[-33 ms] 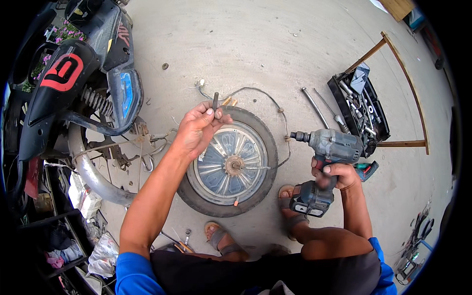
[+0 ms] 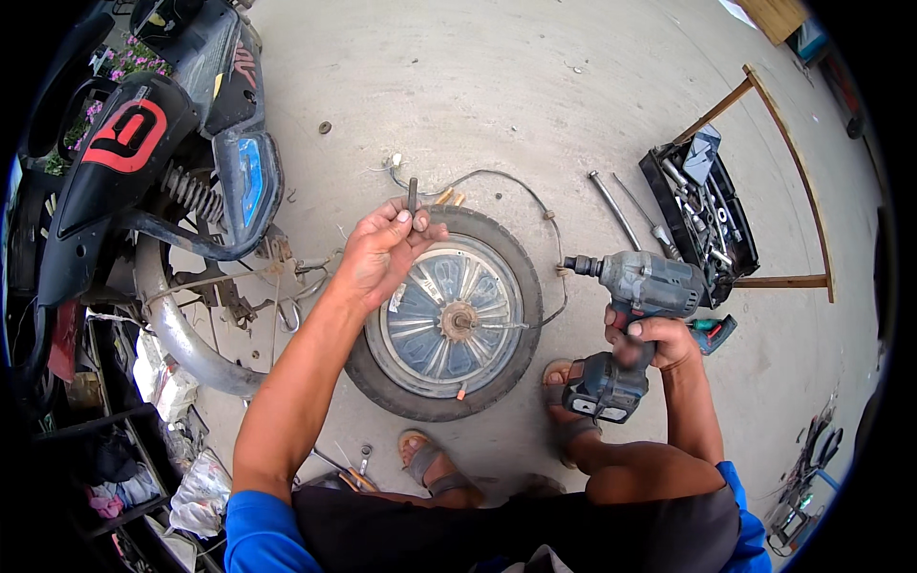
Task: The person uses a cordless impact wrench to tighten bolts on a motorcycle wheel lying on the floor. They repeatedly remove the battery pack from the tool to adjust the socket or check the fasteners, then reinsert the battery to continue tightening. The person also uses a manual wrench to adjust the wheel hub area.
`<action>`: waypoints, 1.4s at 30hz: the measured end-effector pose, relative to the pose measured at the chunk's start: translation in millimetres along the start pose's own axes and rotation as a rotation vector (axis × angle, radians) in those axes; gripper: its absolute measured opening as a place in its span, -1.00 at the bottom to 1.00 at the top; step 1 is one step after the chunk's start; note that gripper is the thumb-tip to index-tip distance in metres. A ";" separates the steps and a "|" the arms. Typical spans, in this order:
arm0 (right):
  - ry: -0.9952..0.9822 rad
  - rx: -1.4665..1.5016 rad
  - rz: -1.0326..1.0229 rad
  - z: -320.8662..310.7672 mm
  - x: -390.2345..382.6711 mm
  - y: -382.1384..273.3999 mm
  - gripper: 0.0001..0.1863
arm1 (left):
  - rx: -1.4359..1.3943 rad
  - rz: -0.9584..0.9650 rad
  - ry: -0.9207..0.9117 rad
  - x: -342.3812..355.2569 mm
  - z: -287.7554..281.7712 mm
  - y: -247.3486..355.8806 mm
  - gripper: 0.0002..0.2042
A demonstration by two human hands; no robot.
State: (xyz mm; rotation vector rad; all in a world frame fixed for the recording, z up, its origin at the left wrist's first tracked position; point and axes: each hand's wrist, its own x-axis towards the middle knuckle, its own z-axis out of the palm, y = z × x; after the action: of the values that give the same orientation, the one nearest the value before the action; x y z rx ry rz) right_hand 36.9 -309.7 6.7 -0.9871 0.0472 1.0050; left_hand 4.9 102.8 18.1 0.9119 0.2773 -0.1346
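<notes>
Above the far left rim of a wheel, my left hand [image 2: 382, 250] pinches a short dark metal rod [image 2: 413, 194] upright between thumb and fingers. Whether it is a bit or a bolt cannot be made out. My right hand [image 2: 661, 344] is wrapped round the handle of a cordless impact driver [image 2: 659, 284], its nose pointing left and its battery hanging below. Between the hands, the wheel [image 2: 527, 277] lies flat on the ground, with a toothed hub [image 2: 458, 321] facing up and a cable [image 2: 497, 173] looping out round its far right side.
A scooter body [image 2: 181, 143] with a bare rear fork stands at left, above a cluttered shelf [image 2: 95, 420]. At right are a black toolbox [image 2: 745, 229] full of sockets, a long metal bar [image 2: 616, 210], a screwdriver [image 2: 661, 237] and a wooden frame [image 2: 793, 153]. My sandalled feet flank the wheel's near side.
My left hand and the rod have shifted very slightly left, and the rod stands a little straighter. The right hand keeps the impact driver in the same place.
</notes>
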 end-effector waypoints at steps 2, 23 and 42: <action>-0.003 0.025 0.000 4.5 6.0 5.6 -0.50 | -0.006 -0.015 0.030 -7.7 -11.1 6.5 -0.79; 0.015 -0.015 0.073 19.4 20.8 14.7 -0.52 | 0.991 0.151 0.190 -13.1 -39.8 0.1 -0.82; 0.069 -0.079 0.054 27.1 19.5 12.2 -0.52 | 1.478 0.364 0.107 -4.5 -49.7 -9.6 -0.76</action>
State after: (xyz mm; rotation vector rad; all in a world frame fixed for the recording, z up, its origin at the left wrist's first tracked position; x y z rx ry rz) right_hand 28.8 -275.1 5.6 -1.0978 0.0923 1.0283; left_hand -10.6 136.4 -16.7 2.4213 0.0619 0.0812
